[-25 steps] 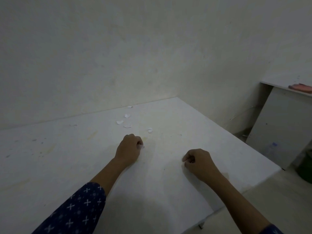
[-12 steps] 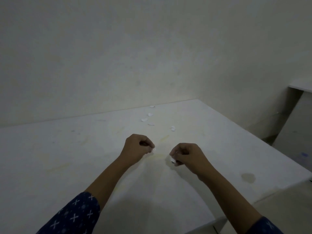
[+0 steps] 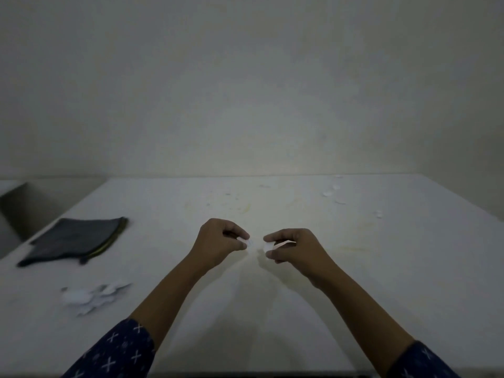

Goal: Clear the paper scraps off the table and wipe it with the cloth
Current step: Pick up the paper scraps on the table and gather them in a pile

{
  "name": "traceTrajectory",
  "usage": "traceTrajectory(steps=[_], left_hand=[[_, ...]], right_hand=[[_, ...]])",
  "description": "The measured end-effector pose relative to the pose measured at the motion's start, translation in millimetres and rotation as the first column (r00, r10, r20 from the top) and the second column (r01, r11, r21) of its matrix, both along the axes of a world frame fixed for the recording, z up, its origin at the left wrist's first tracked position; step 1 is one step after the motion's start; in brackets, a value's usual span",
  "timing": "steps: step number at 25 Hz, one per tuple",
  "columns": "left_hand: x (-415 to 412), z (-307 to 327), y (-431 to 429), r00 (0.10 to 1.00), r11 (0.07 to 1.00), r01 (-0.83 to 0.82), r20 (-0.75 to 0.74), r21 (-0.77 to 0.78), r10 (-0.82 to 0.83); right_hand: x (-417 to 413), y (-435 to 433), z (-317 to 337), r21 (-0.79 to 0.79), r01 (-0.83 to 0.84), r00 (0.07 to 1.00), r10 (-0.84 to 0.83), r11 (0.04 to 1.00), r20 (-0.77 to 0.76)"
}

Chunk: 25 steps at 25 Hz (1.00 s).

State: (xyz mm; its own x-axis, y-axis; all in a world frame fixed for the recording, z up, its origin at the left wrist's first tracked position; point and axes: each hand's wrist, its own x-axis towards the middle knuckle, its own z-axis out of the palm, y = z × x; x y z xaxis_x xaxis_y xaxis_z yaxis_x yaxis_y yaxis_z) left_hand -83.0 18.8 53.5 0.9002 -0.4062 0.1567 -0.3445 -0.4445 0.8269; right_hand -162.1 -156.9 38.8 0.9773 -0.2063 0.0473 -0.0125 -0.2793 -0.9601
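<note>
White paper scraps [image 3: 268, 246] between curled fingers [image 3: 234, 231]

Dim, greyish light (brightest mid-frame), corners darkened, left edge motion-blurred.

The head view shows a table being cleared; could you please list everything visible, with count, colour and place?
table: one, white with yellowish stains, across the lower view.
wall: one, off-white, behind the table.
cloth: one, dark grey, folded, table's far left.
scrap pile: one, white, near left, in front of the cloth.
loose scraps: a few, white, far right by the wall.
held scraps: at least two, white, between the fingertips.
left hand: one, centre, pinches a scrap.
right hand: one, centre, pinches a scrap.
sleeves: two, dark blue with white crosses, bottom corners.
</note>
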Motion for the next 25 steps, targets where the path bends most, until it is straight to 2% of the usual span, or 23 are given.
traceTrajectory(steps=[6,12,18,22,25], left_hand=[[-2.0,-3.6,121.5,0.987,0.986,-0.160,0.026,0.045,0.159],[-8.2,-9.1,220.0,0.922,0.922,-0.380,0.112,0.070,0.371],[-4.2,-22.2,240.7,0.867,0.877,-0.480,0.166,0.025,0.470],[3.4,-34.8,238.3,0.863,0.866,-0.485,0.225,0.120,0.452],[7.1,-40.0,231.3,0.838,0.836,-0.517,0.311,0.185,0.449]], right_hand=[[32.7,106.1,-9.8,-0.048,-0.189,0.982,0.190,0.981,0.007],[57.7,199.0,-15.0,0.060,-0.307,0.951,0.306,0.950,0.035],[76.4,248.2,-20.6,0.008,-0.256,0.961,0.253,0.967,0.115],[81.7,251.8,-33.2,-0.199,-0.192,0.962,0.224,0.961,0.156],[80.7,238.7,-31.2,-0.254,-0.166,0.957,0.218,0.953,0.191]])
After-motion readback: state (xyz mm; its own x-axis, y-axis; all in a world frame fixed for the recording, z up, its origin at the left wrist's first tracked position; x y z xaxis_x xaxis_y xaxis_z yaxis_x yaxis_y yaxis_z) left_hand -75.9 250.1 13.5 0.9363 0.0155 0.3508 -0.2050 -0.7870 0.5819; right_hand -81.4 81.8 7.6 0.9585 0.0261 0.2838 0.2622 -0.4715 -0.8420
